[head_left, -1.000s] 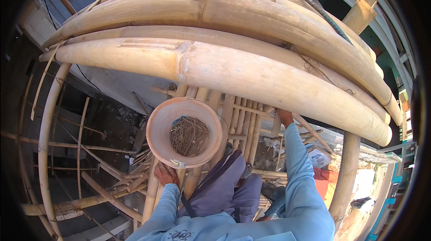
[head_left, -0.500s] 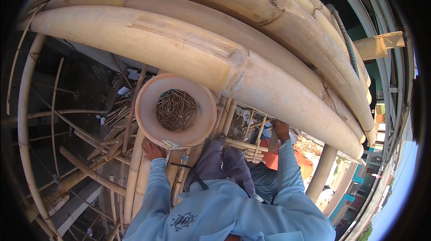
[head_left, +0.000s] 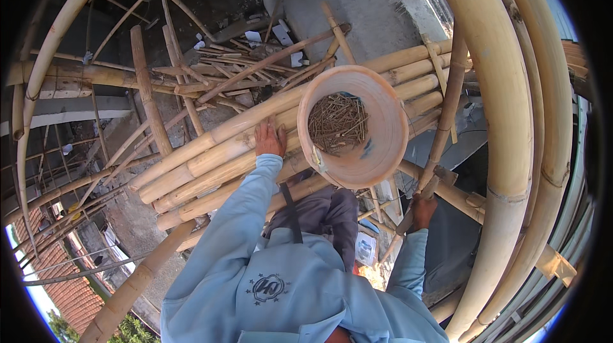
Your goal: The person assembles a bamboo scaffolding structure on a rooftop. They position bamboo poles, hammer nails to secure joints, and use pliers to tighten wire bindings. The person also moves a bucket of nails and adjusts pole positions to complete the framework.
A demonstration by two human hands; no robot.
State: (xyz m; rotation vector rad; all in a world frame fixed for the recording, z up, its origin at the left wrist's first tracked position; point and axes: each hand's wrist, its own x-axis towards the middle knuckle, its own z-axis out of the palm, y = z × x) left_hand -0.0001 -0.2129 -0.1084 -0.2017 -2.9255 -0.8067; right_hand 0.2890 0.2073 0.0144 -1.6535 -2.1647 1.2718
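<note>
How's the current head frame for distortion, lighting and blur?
Head view: fisheye bows the thick bamboo poles at right, black vignette at the rim; head view: dark ground upper left, sunlit tiled roof lower left; head view: bucket and left hand reasonably sharp, no heavy motion blur.

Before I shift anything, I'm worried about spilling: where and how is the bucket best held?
Probably by the rim of the bucket, thumb inside, coming from the left: the left hand lies on the bamboo poles just beside it. The bucket opens upward, leaving that edge exposed. Loose thin pieces lie inside, so keeping it level seems wise.
</note>
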